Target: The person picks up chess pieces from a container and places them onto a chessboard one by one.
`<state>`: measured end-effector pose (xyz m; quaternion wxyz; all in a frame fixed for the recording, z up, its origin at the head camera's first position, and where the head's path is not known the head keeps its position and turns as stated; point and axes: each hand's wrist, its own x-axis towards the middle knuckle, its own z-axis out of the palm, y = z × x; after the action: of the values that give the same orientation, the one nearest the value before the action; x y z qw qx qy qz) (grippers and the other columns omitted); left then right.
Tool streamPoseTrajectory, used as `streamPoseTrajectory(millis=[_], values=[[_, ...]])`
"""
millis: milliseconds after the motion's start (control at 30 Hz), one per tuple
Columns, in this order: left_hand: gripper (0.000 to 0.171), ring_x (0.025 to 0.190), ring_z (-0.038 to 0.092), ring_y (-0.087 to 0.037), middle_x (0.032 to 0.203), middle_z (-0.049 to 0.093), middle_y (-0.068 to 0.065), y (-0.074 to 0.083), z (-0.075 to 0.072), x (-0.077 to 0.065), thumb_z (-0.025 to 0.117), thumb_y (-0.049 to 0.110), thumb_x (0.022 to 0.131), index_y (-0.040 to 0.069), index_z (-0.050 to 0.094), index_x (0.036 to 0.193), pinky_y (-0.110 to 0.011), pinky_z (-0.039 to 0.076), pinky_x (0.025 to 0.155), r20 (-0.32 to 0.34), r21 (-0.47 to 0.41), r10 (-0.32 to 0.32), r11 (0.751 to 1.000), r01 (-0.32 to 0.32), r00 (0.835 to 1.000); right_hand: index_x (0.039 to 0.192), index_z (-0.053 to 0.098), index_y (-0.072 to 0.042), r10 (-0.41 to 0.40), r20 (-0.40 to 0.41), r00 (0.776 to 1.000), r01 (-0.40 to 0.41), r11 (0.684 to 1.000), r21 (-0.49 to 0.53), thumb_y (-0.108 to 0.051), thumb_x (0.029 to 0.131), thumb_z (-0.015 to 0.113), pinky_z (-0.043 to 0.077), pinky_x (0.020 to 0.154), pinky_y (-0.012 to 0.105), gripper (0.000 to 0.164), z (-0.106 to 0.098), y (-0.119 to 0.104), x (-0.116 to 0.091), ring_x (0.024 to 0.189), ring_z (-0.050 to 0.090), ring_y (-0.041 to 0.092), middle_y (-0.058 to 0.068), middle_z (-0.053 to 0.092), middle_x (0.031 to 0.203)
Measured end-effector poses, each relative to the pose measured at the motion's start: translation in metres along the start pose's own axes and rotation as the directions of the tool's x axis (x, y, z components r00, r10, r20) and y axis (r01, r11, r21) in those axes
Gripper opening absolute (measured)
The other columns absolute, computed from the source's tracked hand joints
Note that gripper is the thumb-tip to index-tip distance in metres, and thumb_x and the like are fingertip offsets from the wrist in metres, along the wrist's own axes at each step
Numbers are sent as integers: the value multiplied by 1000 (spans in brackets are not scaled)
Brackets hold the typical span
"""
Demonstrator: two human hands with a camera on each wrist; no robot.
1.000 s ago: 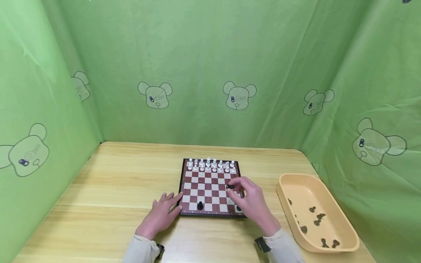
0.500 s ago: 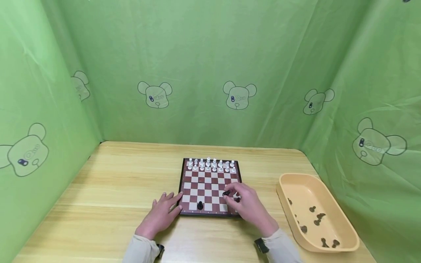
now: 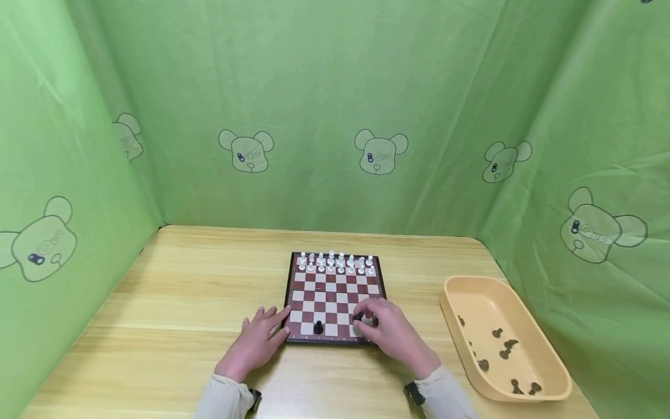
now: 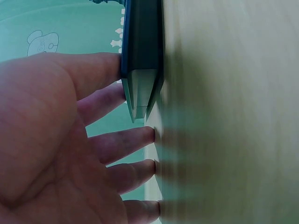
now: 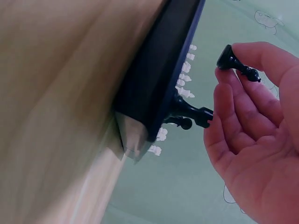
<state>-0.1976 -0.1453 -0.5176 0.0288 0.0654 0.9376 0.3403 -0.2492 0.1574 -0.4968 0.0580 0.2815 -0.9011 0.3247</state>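
The chessboard [image 3: 320, 305] lies on the wooden table with white chess pieces [image 3: 337, 264] in two rows at its far side. My right hand [image 3: 396, 333] pinches a black chess piece [image 5: 231, 59] between thumb and fingertips, tilted above the board's near right part. A black rook [image 5: 189, 112] and a black pawn [image 5: 184, 123] stand on the board in the right wrist view; the right hand hides them in the head view. Another black piece [image 3: 319, 327] stands in the nearest row. My left hand [image 3: 256, 343] touches the board's left edge with thumb and forefinger, its other fingertips on the table.
A light orange tray [image 3: 454, 326] stands to the right, with several dark chess pieces [image 3: 505, 354] lying loose in it. Green cloth with bear-head prints [image 3: 314, 198] encloses the table [image 3: 209, 279] at the back and both sides.
My right hand has moved toward the near side of the board and slightly left, the black piece still pinched. The left hand has stayed at the board's edge.
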Motion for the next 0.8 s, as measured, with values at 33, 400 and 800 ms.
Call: streamPoseTrajectory(millis=[33, 400, 800], values=[[50, 149, 25, -54, 158, 42, -27, 0, 0, 0, 57, 30, 106, 15, 52, 153, -76, 10, 118, 0, 1, 0, 1000, 0, 1000, 101, 72, -17, 10, 11, 1000, -10, 1000, 0, -13, 91, 78, 59, 82, 39, 13, 1, 0, 0, 92, 64, 16, -7, 70, 102], [50, 149, 26, -55, 157, 42, -28, -1, 0, 0, 58, 31, 106, 16, 52, 153, -77, 10, 117, -4, 3, 6, 1000, -6, 1000, 101, 73, -20, 43, 65, 997, -40, 998, -48, -16, 90, 80, 54, 89, 43, 14, 6, 2, -1, 92, 63, 13, -11, 70, 99], [50, 149, 26, -54, 158, 41, -27, 0, 0, 0, 58, 31, 106, 16, 52, 153, -76, 10, 118, -1, -1, 1, 1000, -1, 1000, 100, 74, -14, -38, 78, 996, 49, 989, -143, -15, 87, 83, 43, 102, 51, 16, 10, 4, 0, 97, 70, 19, -4, 76, 101]])
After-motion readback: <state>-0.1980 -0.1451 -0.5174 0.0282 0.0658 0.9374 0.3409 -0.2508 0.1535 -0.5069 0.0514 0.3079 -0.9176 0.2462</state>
